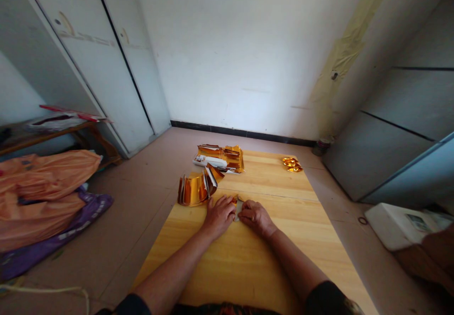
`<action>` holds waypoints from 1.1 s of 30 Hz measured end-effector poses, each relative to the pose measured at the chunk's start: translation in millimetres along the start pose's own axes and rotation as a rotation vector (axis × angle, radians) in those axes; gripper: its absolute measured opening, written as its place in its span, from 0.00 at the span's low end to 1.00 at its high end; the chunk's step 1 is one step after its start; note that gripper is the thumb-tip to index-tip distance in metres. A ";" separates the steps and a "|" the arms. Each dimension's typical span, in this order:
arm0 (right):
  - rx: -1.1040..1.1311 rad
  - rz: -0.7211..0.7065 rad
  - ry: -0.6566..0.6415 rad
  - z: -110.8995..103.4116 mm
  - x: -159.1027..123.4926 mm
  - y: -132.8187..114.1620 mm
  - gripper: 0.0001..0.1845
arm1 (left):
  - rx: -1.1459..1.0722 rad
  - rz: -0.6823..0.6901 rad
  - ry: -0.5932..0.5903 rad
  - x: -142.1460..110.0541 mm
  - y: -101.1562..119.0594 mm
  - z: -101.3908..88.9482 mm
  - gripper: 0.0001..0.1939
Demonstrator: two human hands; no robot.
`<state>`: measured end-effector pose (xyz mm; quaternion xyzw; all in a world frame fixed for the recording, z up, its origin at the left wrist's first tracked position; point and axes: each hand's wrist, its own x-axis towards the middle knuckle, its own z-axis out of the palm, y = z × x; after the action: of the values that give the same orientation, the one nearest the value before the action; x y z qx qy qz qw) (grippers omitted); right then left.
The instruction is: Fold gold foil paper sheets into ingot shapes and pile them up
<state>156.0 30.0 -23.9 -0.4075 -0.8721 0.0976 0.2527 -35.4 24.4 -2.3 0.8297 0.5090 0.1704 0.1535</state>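
On the wooden table (269,239), my left hand (219,214) and my right hand (256,216) meet over a small sheet of gold and silver foil paper (237,206). Both hands press and pinch the sheet with their fingers closed on it. Most of the sheet is hidden under my fingers. A curled stack of gold foil sheets (195,188) stands just beyond my left hand. Farther back lies a pile of gold foil paper packs (222,157). Several small folded gold pieces (292,164) rest at the table's far right.
Orange and purple bags (42,196) lie on the floor at the left, below a low wooden bench (53,130). A white box (397,225) sits on the floor at the right. White wardrobe doors (106,59) stand at the back left.
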 end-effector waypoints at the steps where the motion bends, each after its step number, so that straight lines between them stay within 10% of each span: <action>1: 0.027 0.000 -0.014 -0.8 1.8 -1.5 0.11 | -0.002 0.000 -0.003 -0.1 0.0 -0.5 0.05; 11: 0.355 -0.069 -0.018 -14.3 6.1 -11.6 0.12 | 0.000 0.002 -0.012 -1.1 -1.7 0.7 0.06; 22: 0.071 -0.113 0.026 -5.1 -3.3 2.1 0.10 | -0.018 0.018 -0.015 -2.6 -3.4 0.3 0.05; 33: -0.006 0.271 -0.137 -8.2 17.9 -14.1 0.04 | -0.022 0.021 -0.036 -4.3 -5.1 -0.9 0.05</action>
<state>141.2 34.2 -5.2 -0.5145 -0.8247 0.1557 0.1760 -41.6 22.8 -4.3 0.8362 0.4953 0.1628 0.1700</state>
